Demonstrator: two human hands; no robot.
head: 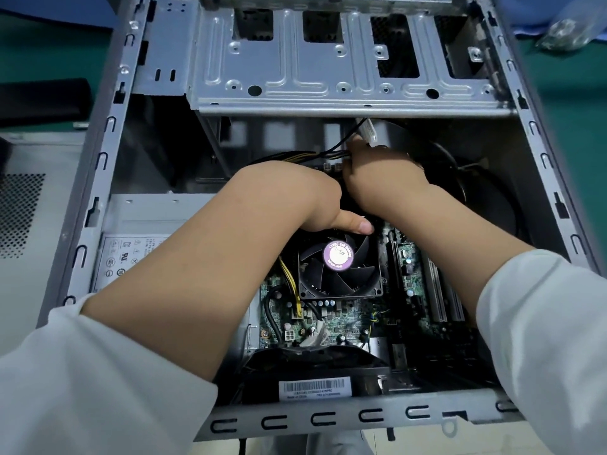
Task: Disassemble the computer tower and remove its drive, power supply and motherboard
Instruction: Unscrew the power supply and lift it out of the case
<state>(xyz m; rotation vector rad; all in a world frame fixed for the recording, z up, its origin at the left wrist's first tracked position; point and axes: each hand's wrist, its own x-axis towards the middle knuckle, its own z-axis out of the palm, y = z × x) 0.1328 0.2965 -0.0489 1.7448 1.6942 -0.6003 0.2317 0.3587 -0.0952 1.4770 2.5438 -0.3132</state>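
The computer tower (108,152) lies open on its side before me, motherboard (354,310) and power supply (138,244) not yet out. I judge I'm freeing a power cable from the board's far edge; best to squeeze any latch and pull straight, not yank the wires (305,156). Both forearms reach in over the CPU fan (340,267). My right hand (384,172) curls round the white connector (368,131). My left hand (305,195) braces beside it, thumb on the fan's edge, fingers hidden, so its grip I cannot tell.

both hands (331,188) deep in open tower (108,133), above cpu fan (340,267); right hand (384,172) grips cable bundle (328,156).
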